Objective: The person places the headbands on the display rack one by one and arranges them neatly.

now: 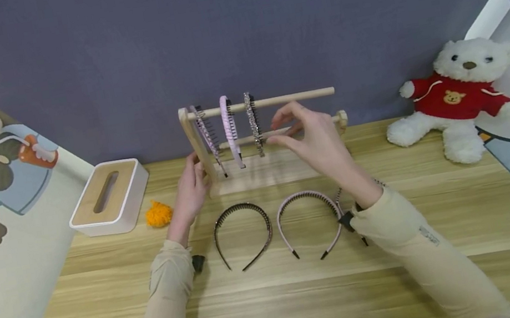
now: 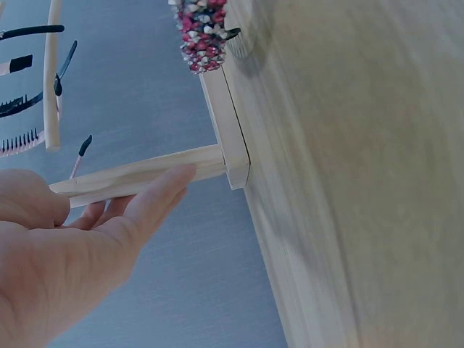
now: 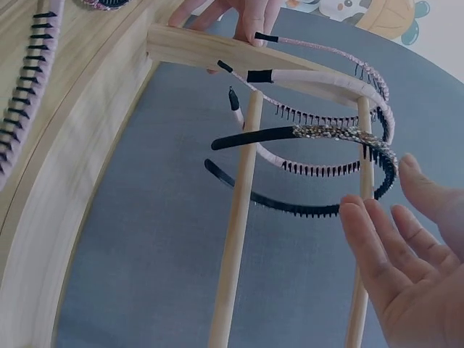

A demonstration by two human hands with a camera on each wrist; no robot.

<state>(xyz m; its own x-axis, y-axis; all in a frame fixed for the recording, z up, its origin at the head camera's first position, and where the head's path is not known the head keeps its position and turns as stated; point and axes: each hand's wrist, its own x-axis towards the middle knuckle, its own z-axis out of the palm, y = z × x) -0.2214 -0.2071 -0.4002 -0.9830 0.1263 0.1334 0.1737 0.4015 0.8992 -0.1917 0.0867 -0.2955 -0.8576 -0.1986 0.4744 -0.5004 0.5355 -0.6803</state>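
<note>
Headband, dark, curved, toothed [image 1: 268, 230], lies in front of the pale wooden two-rod rack [image 1: 283, 174]; pink fabric-wrapped headband [image 1: 305, 194] beside it, third headband [image 1: 338, 200] partly hidden by right arm, all probably laid there for easy reach. Left hand [image 1: 191, 185] grips rack's left upright [image 1: 194, 141], presumably steadying it. Right hand [image 1: 314, 136] uncurled, fingers apart, just beside black glittery headband [image 1: 252, 120] over rack's upper rod [image 1: 297, 96]; contact unclear. Farther left on rack, pale-pink striped headband [image 1: 227, 121] and pink beaded headband [image 1: 204, 129] hang spaced, likely to avoid tangling.
</note>
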